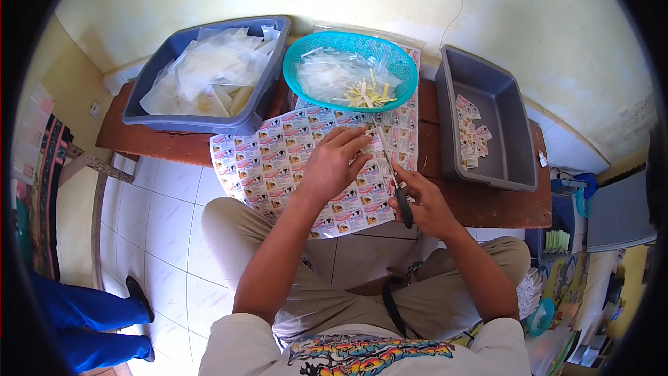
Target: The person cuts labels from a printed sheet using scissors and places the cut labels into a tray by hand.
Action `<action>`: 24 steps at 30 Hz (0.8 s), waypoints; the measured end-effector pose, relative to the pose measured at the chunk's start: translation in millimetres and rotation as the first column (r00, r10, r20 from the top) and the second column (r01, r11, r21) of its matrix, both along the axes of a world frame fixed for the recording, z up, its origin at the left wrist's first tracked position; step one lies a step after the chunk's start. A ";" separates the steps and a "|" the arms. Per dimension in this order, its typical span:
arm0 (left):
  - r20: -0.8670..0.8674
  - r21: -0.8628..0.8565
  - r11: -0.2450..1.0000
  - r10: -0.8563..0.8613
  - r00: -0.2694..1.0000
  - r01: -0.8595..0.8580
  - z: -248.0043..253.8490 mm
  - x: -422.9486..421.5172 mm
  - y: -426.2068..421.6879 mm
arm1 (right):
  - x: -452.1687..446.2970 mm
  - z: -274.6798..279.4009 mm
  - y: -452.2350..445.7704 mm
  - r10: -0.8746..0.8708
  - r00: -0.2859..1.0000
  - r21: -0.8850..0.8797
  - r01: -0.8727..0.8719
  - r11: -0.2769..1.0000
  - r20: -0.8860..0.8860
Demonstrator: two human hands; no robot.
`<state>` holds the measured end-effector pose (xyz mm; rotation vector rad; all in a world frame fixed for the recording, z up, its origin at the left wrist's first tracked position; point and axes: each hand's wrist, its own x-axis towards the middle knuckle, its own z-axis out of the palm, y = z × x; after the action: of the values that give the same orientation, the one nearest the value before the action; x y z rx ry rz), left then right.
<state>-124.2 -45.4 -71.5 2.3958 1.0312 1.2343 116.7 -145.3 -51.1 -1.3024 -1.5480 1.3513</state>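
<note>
A large sheet of printed labels [261,167] hangs partly over the front edge of the wooden bench. My left hand [337,160] rests on the sheet with fingers stretched out and somewhat apart; what lies under the fingertips is hidden. In my right hand [426,202] is a knife [387,154] with a black handle, its long blade pointing away from me and lying close along the sheet, right of my left fingers. Just beyond the blade tip stands a turquoise oval basket [291,78] holding clear plastic pieces and several thin yellow strips [369,95].
A blue-grey tub [149,120] heaped with clear plastic bags stands at the left of the bench [459,205]. At the right, a grey tub [495,115] holds several small cut labels [472,136]. Another person's legs [94,313] are at the lower left.
</note>
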 end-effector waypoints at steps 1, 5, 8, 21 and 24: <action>0.000 -0.005 1.000 -0.003 1.000 0.003 0.0 -0.4 0.2 | -1.2 1.2 -0.2 -0.001 1.000 -0.022 0.000 1.000 -0.020; -0.010 -0.011 1.000 -0.010 1.000 0.010 -0.4 -1.9 -0.5 | -1.0 0.2 -0.1 0.008 0.999 -0.044 -0.010 0.999 -0.044; -0.001 -0.005 1.000 -0.016 1.000 0.015 -0.7 -2.8 -1.4 | -2.1 -0.2 1.2 -0.014 0.999 -0.048 0.011 0.999 -0.050; 0.002 -0.053 0.999 0.005 1.000 -0.005 8.1 -6.1 -4.9 | -1.0 -11.0 12.9 -0.052 0.834 0.138 -0.028 0.990 0.549; 0.019 -0.075 0.997 0.004 1.000 -0.003 9.4 -5.6 -4.2 | -0.3 -22.2 14.3 -0.085 0.812 0.243 -0.072 0.967 0.578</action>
<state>-129.8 -49.6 -62.1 2.3225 1.0574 1.1957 116.4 -131.0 -73.3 -1.6436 -2.0411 0.7226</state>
